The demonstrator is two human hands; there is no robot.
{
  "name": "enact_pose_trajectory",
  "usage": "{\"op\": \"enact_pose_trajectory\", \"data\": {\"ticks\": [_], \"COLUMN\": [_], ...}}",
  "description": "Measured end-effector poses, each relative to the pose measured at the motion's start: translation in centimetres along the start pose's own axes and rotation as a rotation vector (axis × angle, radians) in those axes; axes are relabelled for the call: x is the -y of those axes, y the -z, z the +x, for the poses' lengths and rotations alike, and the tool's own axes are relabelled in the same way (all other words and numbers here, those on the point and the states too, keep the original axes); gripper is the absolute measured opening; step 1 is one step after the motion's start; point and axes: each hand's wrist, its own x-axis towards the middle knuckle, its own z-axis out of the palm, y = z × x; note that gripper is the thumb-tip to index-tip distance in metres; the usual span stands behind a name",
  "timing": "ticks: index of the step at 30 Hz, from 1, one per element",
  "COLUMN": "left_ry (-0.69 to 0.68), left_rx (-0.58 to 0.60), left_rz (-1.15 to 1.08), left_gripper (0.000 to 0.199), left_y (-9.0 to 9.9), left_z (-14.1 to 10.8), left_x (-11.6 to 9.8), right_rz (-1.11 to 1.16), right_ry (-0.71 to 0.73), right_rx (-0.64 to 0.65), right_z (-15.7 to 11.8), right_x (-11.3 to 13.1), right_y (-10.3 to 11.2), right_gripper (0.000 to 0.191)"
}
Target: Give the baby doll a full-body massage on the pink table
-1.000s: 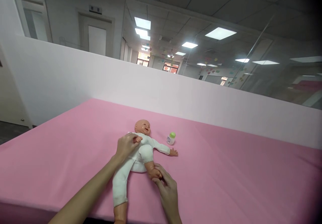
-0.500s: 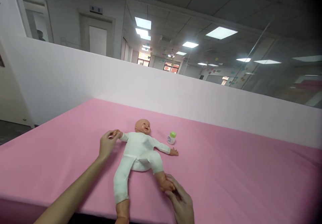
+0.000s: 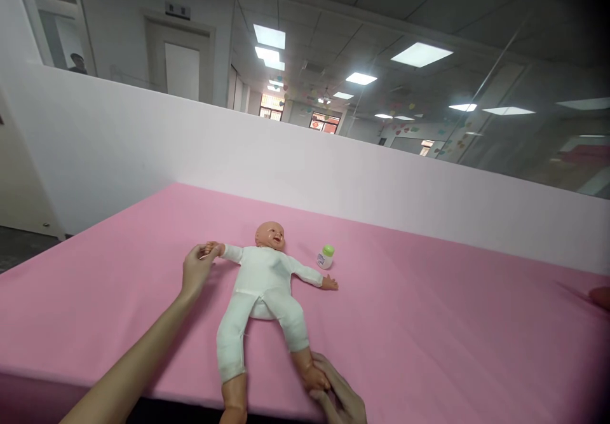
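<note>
A baby doll (image 3: pixel 264 274) with a white cloth body lies on its back on a pink-covered table (image 3: pixel 410 322), its head toward the wall. My left hand (image 3: pixel 196 270) is closed on the doll's hand at the left, and that arm is stretched out sideways. Down at the right, my right hand (image 3: pixel 340 392) grips the doll's foot, with the leg drawn out nearly straight. The doll's other leg reaches over the near table edge, its foot partly cut off by the frame. Its other arm rests on the cloth, palm open.
A small jar with a green lid (image 3: pixel 326 257) stands beside the doll's free arm. Behind the table runs a low white wall (image 3: pixel 305 163) with glass above. At the far right edge a rounded brownish thing (image 3: pixel 601 297) shows in part. A person (image 3: pixel 77 63) is visible far back left.
My left hand has pulled the doll's arm farther out to the left. My right hand has moved toward me, straightening the leg. The brownish thing has come into view at the right.
</note>
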Motion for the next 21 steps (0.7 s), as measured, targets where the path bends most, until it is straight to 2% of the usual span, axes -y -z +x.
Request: {"op": "enact_pose_trajectory", "data": {"ticks": [3,6,9,13,17,19,21], "left_ry": [-0.228,-0.348,-0.463,-0.585,-0.586,-0.517,-0.394], "left_rx": [0.152,0.246,0.299,0.379,0.369,0.323,0.24], "left_rz": [0.094,0.297,0.557,0.746,0.732,0.639,0.494], "left_gripper": [0.026,0.021,0.019,0.017,0.017,0.014,0.016], "left_y": [-2.4,-4.8,-6.6,-7.7,-7.4,-6.6,-5.4], "left_z": [-1.7,-3.2,-4.2,-4.9,-5.1,-4.8,-4.2], "left_x": [-2.4,-3.6,-3.3,-2.4,-2.4,-2.6,-2.6], "right_rz": [0.03,0.074,0.129,0.186,0.21,0.202,0.183], "right_ry": [0.002,0.01,-0.008,-0.033,-0.034,-0.036,-0.042], "right_rx": [0.039,0.082,0.078,0.054,0.06,0.051,0.05], "right_z": [2.1,4.1,5.5,6.9,7.4,7.2,6.6], "right_x": [1.2,2.3,3.0,3.3,3.9,4.3,4.5], "right_y": [-0.7,-2.1,-4.0,-6.6,-7.8,-7.1,-5.6], "right_gripper": [0.031,0.032,0.034,0.037,0.037,0.037,0.037]}}
